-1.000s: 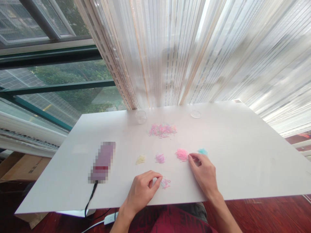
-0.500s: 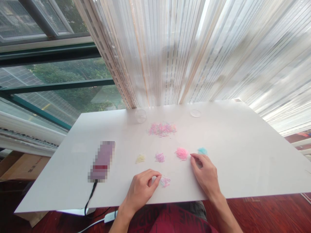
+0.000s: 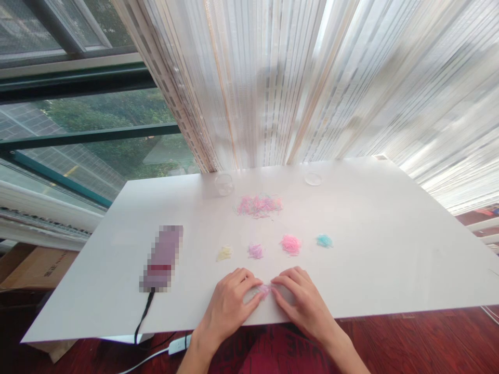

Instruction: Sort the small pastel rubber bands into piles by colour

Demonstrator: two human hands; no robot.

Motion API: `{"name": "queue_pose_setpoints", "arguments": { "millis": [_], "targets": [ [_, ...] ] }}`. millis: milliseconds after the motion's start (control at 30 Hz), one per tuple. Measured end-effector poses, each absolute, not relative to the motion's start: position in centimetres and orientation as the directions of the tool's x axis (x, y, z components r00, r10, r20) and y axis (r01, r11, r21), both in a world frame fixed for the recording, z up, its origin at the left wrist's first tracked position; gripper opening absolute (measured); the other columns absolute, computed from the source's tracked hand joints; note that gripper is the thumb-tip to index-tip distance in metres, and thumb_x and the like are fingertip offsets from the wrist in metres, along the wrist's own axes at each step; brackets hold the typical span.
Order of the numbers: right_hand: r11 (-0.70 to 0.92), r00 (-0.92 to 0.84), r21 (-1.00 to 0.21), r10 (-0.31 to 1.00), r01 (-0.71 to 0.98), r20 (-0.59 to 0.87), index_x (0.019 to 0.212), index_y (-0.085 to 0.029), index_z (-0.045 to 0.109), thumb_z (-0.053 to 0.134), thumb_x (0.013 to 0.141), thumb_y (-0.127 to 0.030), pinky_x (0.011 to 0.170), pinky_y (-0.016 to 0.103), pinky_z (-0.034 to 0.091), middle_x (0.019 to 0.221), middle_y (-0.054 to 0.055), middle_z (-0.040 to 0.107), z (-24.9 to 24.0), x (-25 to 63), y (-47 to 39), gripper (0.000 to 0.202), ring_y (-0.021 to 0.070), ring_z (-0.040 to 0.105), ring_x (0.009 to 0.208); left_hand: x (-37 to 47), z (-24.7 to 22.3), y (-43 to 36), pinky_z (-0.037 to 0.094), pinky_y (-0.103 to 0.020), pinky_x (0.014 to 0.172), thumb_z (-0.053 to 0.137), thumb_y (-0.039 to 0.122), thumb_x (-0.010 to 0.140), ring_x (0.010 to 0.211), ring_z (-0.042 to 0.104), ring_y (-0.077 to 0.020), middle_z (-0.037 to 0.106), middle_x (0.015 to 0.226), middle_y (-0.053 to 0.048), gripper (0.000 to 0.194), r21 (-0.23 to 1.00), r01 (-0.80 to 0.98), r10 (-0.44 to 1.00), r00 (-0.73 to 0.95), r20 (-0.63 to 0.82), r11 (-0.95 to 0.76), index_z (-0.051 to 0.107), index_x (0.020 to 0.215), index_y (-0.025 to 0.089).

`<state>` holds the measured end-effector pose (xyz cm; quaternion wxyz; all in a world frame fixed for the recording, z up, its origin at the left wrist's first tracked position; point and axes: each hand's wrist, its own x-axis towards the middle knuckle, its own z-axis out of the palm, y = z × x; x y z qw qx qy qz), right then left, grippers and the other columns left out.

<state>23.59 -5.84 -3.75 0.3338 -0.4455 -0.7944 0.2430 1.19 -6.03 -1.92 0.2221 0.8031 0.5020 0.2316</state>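
Near the front edge of the table, a small pile of mixed pink and pale plastic-looking strands (image 3: 265, 291) lies between my two hands. My left hand (image 3: 233, 298) touches its left side, thumb and forefinger apart. My right hand (image 3: 302, 298) is at the opposite side of the same pile, its thumb and forefinger also apart. Beyond them is a row of sorted piles: yellow strands (image 3: 224, 253), purple strands (image 3: 256, 251), pink strands (image 3: 290, 244) and blue strands (image 3: 324, 240). Farther back lies a larger mixed heap of strands (image 3: 259, 205).
A clear round container (image 3: 224, 184) and a clear lid (image 3: 313, 178) stand at the back of the white table (image 3: 390, 249). On the left lies a blurred-out purple device (image 3: 163, 257) with a black cable (image 3: 144, 317). String curtains (image 3: 273, 93) hang behind.
My right hand has moved left and toward me, from beside the blue strands to the small mixed pile. My left thumb and forefinger, together before, have parted at that pile.
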Motion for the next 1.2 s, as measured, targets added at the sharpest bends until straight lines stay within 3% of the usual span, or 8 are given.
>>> {"name": "queue_pose_setpoints", "arguments": {
  "millis": [333,667,933,1200],
  "targets": [
    [0.532,-0.460,-0.589,0.841,0.609,0.285,0.098,-0.021,0.064,0.066,0.098,-0.012,0.076,0.038,0.049,0.090,0.004,0.067,-3.6,23.0,-5.4,0.009,0.0234,0.059,0.085,1.1,-1.7,-5.9,0.053,-0.029,0.073,0.069,0.013,0.095,0.081,0.069,-0.0183,0.071,0.090,-0.001,0.011,0.608,0.693,0.913,0.382,0.147,-0.388,0.075,0.095,0.022],
    [0.498,-0.445,-0.689,0.852,0.527,0.275,0.103,-0.022,0.057,0.049,0.108,-0.015,0.077,0.039,0.051,0.095,0.006,0.064,-4.0,23.7,-5.3,0.011,0.0236,0.058,0.089,1.1,-1.4,-5.6,0.050,-0.025,0.066,0.062,0.015,0.098,0.077,0.068,-0.0166,0.073,0.090,-0.002,0.013,0.630,0.670,0.911,0.374,0.172,-0.394,0.074,0.097,0.021],
    [0.508,-0.486,-0.661,0.841,0.552,0.240,0.104,-0.022,0.059,0.054,0.105,-0.014,0.078,0.041,0.052,0.095,0.006,0.066,-3.5,23.8,-5.2,0.010,0.0252,0.059,0.089,1.1,-1.4,-5.7,0.049,-0.026,0.065,0.060,0.017,0.100,0.068,0.064,-0.0152,0.075,0.087,0.000,0.013,0.673,0.650,0.926,0.347,0.151,-0.354,0.072,0.096,0.021],
    [0.508,-0.460,-0.747,0.834,0.428,0.304,0.122,-0.024,0.060,0.060,0.105,-0.020,0.082,0.038,0.055,0.102,0.006,0.069,-2.7,22.9,-5.6,0.017,0.0239,0.063,0.094,1.3,-1.4,-5.9,0.048,-0.026,0.065,0.059,0.020,0.102,0.063,0.060,-0.0138,0.074,0.086,0.001,0.014,0.693,0.630,0.925,0.348,0.153,-0.351,0.073,0.103,0.022]
  ]
}}
